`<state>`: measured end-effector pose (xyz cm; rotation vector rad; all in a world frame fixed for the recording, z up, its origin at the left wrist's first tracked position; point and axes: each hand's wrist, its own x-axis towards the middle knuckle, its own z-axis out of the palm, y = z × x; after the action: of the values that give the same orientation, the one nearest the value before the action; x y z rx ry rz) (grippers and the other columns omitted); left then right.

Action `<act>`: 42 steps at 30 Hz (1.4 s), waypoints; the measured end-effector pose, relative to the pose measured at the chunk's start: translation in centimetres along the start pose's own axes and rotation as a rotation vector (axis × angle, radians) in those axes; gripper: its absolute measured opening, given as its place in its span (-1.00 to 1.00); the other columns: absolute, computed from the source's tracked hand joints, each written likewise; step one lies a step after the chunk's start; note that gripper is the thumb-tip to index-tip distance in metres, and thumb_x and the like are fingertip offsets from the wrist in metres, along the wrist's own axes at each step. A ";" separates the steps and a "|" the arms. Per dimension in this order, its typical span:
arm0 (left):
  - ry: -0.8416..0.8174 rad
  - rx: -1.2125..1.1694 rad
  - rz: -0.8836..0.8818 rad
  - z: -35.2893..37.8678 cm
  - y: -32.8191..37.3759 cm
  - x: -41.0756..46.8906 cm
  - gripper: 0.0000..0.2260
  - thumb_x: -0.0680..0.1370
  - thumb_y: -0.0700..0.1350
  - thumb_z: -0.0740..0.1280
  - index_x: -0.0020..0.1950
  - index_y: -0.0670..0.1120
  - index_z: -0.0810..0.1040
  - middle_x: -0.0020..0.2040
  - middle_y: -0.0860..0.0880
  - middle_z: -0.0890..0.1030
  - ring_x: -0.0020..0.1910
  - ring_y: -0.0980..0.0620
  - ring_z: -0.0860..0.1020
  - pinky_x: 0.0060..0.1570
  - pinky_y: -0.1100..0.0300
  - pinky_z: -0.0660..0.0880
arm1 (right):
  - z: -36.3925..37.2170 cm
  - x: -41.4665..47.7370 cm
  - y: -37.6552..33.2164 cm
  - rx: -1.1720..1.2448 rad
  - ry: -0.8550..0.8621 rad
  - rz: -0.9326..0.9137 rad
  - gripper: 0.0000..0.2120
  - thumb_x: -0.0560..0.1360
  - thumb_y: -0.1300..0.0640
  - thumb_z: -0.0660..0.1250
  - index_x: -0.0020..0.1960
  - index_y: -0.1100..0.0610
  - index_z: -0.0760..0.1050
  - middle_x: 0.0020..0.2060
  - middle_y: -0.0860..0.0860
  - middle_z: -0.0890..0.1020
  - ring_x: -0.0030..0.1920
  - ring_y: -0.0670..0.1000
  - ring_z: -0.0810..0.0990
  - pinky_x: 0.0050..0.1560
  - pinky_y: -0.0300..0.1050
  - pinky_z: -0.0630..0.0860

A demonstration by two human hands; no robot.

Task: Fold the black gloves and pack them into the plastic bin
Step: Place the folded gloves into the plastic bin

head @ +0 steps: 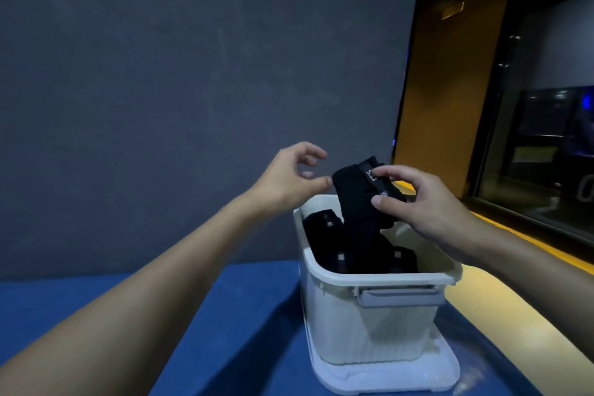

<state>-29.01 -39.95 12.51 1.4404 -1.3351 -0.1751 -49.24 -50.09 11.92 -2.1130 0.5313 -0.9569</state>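
A white plastic bin (379, 280) stands on a blue table and holds several black gloves (324, 241) with small white tags. Above its far rim my right hand (424, 202) pinches a folded black glove (360, 196) between thumb and fingers; the glove's lower end dips into the bin. My left hand (289, 177) hovers just left of that glove, fingers loosely curled and holding nothing, its thumb tip close to the glove's edge.
The bin sits on a white lid or tray (385, 376) on the blue table (225, 315). A dark grey wall (193, 74) rises behind. A yellow ledge (501, 309) and a dark window (546, 138) lie to the right.
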 end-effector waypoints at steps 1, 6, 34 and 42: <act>-0.026 0.054 0.004 0.3 -0.6 0.1 -0.74 0.48 -0.17 0.49 0.14 -0.03 0.58 0.16 -0.08 0.55 0.02 0.03 0.57 0.17 0.05 0.53 | -0.5 0.3 0.6 -0.006 0.006 0.055 -0.65 0.48 0.17 0.44 0.22 -0.09 0.53 0.11 -0.10 0.50 0.08 0.04 0.61 0.08 0.00 0.61; -0.172 0.274 -0.008 1.7 -3.1 0.7 -0.87 0.52 -0.06 0.40 0.06 0.07 0.59 0.10 0.07 0.63 0.17 0.13 0.57 0.26 0.05 0.49 | -1.4 1.9 2.6 0.023 -0.013 0.204 -0.67 0.49 0.22 0.42 0.23 0.03 0.53 0.09 -0.05 0.49 0.05 -0.02 0.58 -0.01 -0.11 0.62; -0.417 0.754 -0.146 6.4 -4.5 3.0 -0.54 0.43 0.40 0.30 0.29 0.29 0.49 0.21 0.24 0.57 0.27 0.08 0.45 0.17 -0.07 0.22 | -1.6 5.6 8.6 -0.904 -0.418 0.246 -0.47 0.49 -0.38 0.18 0.41 -0.24 0.33 0.36 -0.13 0.42 0.52 0.01 -0.06 0.36 0.23 -0.03; -0.404 0.706 -0.146 6.1 -4.4 2.8 -0.60 0.46 0.35 0.31 0.25 0.27 0.52 0.15 0.23 0.58 0.23 0.09 0.49 0.24 -0.07 0.29 | -1.3 5.5 8.3 -0.966 -0.369 0.152 -0.47 0.50 -0.36 0.19 0.41 -0.20 0.35 0.45 -0.13 0.29 0.51 0.01 -0.03 0.41 0.23 -0.03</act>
<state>-29.74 -46.78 8.41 2.1826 -1.7161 -0.0930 -47.26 -59.38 8.69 -2.9320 1.0836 -0.1733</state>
